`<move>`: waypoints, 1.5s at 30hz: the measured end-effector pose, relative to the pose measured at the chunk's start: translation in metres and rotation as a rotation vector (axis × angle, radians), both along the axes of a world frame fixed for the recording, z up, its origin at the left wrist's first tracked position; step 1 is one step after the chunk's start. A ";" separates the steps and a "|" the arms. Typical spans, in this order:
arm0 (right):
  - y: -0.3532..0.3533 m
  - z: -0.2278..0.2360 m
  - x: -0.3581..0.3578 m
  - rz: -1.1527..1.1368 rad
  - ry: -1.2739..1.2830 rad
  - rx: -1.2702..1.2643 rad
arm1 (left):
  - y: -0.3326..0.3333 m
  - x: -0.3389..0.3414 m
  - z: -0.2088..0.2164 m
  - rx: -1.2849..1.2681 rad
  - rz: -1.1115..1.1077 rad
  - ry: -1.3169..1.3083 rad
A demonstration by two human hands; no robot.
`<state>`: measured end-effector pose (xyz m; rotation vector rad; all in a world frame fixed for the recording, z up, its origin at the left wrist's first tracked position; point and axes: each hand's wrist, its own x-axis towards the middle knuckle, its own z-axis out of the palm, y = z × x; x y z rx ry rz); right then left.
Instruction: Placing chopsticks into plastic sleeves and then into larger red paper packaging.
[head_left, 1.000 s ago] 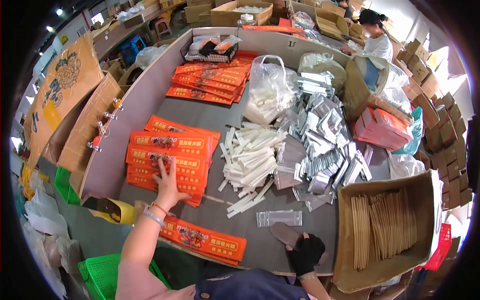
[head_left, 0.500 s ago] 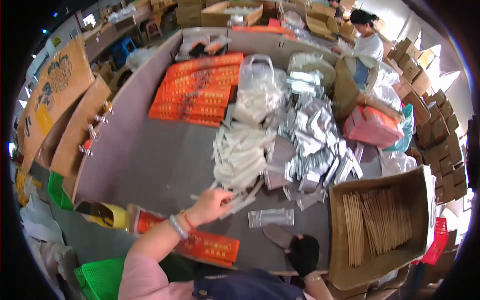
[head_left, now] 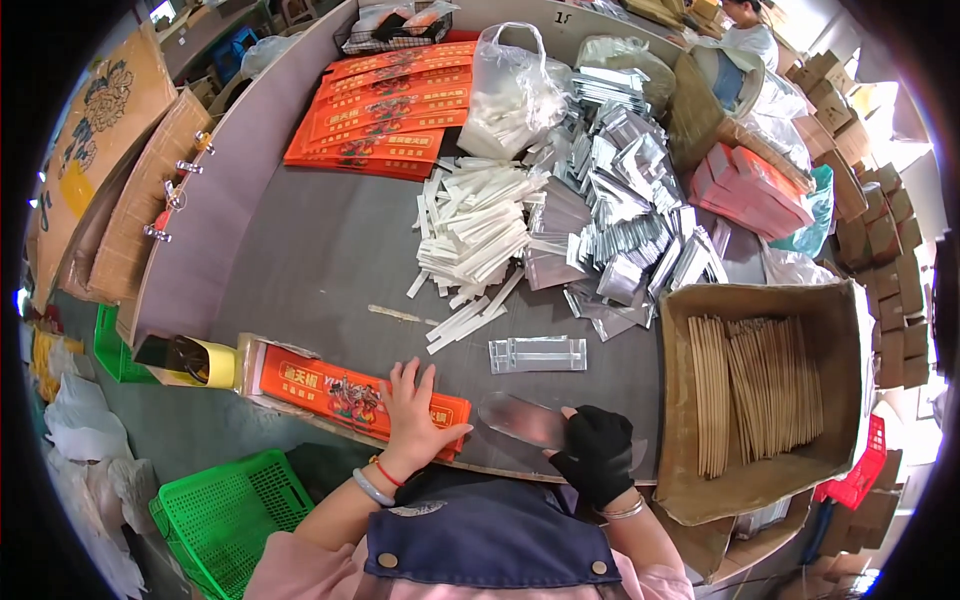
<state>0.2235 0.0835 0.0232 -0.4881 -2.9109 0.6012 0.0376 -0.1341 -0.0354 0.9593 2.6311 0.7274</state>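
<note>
My left hand (head_left: pixel 408 412), bare with a bracelet and red cord at the wrist, lies with fingers spread on the right end of a stack of printed red sleeves (head_left: pixel 330 387) at the near edge. My right hand (head_left: pixel 597 455), in a black fingerless glove, grips a long clear plastic piece with a rounded end (head_left: pixel 515 418); its exact kind is unclear. A single flat silvery packet (head_left: pixel 538 354) lies just beyond that piece. Farther off are a heap of narrow white strips (head_left: pixel 475 225) and a pile of silvery packets (head_left: pixel 630 215).
A cardboard box (head_left: pixel 760 480) of wooden chopsticks (head_left: pixel 770 410) stands at the right. More red sleeves (head_left: pixel 385 110) and a clear bag (head_left: pixel 510 95) lie at the back. A low wall (head_left: pixel 200 240) borders the left side. Below sits a green basket (head_left: pixel 235 510). Another person (head_left: pixel 752 40) is far right.
My left hand has come back from beside the white strips to the near red sleeves, its fingers spreading. My right hand keeps hold of the clear piece. The view has tilted downward.
</note>
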 end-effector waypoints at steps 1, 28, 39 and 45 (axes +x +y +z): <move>-0.001 0.002 0.001 0.022 0.000 -0.004 | -0.002 0.000 -0.001 0.035 -0.002 -0.019; 0.104 -0.040 0.118 -1.029 -0.431 0.249 | 0.079 -0.069 -0.006 0.274 -0.251 0.281; 0.095 -0.044 0.106 -0.974 -0.491 0.314 | 0.139 -0.038 -0.006 0.181 -0.434 0.156; 0.093 -0.052 0.108 -0.940 -0.534 0.396 | 0.141 -0.036 0.000 0.285 -0.461 0.209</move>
